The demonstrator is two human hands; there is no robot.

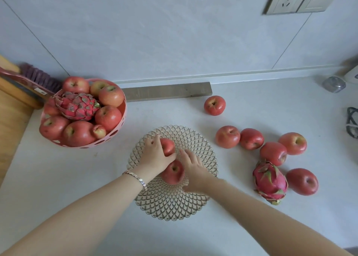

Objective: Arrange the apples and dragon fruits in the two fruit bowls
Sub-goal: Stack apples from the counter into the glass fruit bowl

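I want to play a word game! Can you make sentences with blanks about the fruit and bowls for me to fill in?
1. The pink bowl has one ___ fruit lying on top of its apples.
2. The clear bowl holds ___ apples right now.
3. The left hand wears a ___ on its wrist.
4. The loose dragon fruit lies to the ___ of the clear bowl.

Missing words: dragon; two; bracelet; right
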